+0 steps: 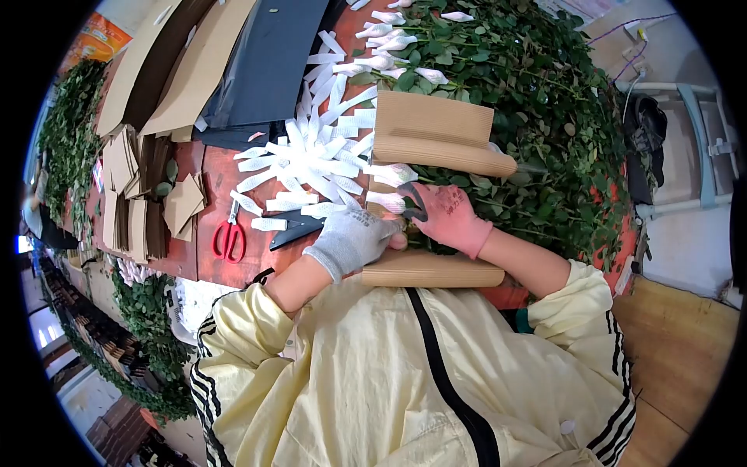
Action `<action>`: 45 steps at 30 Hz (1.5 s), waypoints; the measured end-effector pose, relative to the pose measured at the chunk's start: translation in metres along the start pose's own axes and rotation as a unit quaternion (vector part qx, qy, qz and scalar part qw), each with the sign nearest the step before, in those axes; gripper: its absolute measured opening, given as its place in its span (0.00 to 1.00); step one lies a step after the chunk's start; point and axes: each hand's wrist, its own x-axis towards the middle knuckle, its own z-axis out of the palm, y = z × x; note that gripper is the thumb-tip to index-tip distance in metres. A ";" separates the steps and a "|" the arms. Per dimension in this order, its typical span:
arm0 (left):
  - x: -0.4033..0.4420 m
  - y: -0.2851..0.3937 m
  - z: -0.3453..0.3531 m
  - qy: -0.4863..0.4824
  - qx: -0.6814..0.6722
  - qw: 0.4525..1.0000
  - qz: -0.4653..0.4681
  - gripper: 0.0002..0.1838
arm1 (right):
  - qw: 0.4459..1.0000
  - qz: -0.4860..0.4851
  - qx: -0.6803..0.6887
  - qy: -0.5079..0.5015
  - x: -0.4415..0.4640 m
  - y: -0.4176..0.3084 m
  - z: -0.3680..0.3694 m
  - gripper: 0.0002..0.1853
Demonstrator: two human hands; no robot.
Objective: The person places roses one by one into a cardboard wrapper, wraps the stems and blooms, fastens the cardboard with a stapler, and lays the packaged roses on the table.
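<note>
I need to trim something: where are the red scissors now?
In the head view, the scissors lie on the red table, left of the gloved left hand and right of the cardboard pieces.

A red desk (220,180) spans the frame's upper and middle parts. At upper left lie long tan cardboard sheets (148,66) and flat dark-grey sheets (264,70); at left, stacked small brown card pieces (136,226) and 1 pair of red-handled metal scissors (229,242). White mesh sleeves (307,156) scatter left of centre, ribbed tan cardboard (433,121) lies centrally, green leafy stems (537,117) upper right.
</note>
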 end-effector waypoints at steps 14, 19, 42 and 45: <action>0.023 -0.051 0.029 0.221 -0.040 0.973 0.058 0.13 | 0.991 -0.020 -0.068 -0.114 -0.006 0.004 0.000 0.22; 0.033 -0.058 0.028 0.148 0.063 0.984 0.075 0.09 | 0.996 0.003 -0.076 -0.043 -0.014 0.007 0.014 0.21; 0.031 -0.038 0.022 0.234 -0.164 0.950 0.127 0.15 | 0.996 -0.035 -0.037 -0.067 -0.009 0.021 0.015 0.09; 0.023 -0.045 0.021 0.259 -0.164 0.951 0.032 0.13 | 0.998 0.000 0.047 -0.038 -0.006 0.019 0.010 0.09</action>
